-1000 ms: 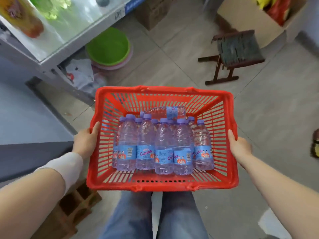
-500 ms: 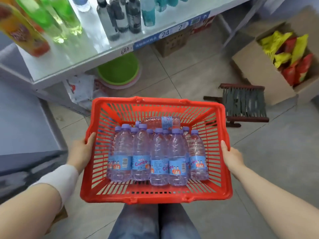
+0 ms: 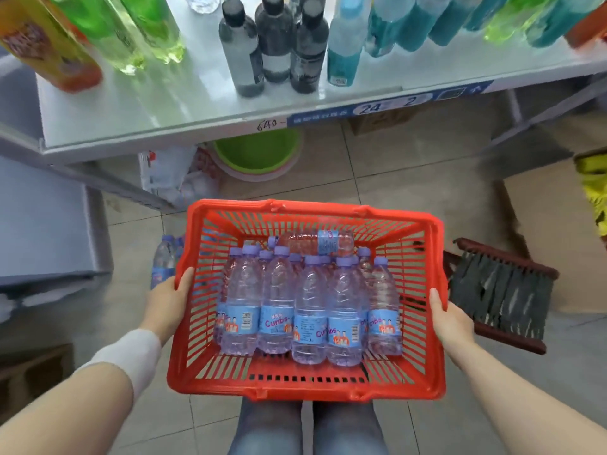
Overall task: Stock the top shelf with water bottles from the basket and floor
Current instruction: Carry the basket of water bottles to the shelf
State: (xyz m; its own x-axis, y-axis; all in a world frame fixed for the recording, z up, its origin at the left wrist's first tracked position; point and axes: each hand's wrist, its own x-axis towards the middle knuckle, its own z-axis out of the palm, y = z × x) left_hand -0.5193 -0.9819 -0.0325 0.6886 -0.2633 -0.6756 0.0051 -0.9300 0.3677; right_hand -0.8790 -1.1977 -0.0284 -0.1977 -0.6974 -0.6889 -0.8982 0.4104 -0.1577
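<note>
Step in hand: the person is carrying the red plastic basket (image 3: 427, 339) of stock toward the glass shelf (image 3: 164, 106); no bottle is being placed yet, by the look of it.
Left hand (image 3: 167, 307): is gripping the basket's left rim, fingers curled under the edge and thumb lying along the top; a white wrist wrap (image 3: 128, 359) is sitting just behind it.
Right hand (image 3: 451, 320): is clasping the right rim likewise, thumb on top, closed on the basket and on no bottle.
Water bottles in basket (image 3: 308, 310): purple-capped, blue-labelled, are standing upright in a tight cluster on the basket floor, between the two hands but touched by neither.
Lying bottle (image 3: 315, 243): is resting on its side across the caps at the far end of the cluster.
Floor bottles (image 3: 163, 261): a few of the same kind are standing on the tiles just left of the basket, partly hidden by its rim.
Shelf stock: dark-capped bottles (image 3: 272, 44), green drinks (image 3: 144, 31) and teal bottles (image 3: 341, 47) are occupying the back; the front strip is showing bare glass.
Next move, as judged: the basket is needing a resting place, or one hand is needing to let go, so that a bottle can be taken by its body and stood on the bare glass.
Nearby: a woven stool (image 3: 499, 293) is standing right of the basket.
</note>
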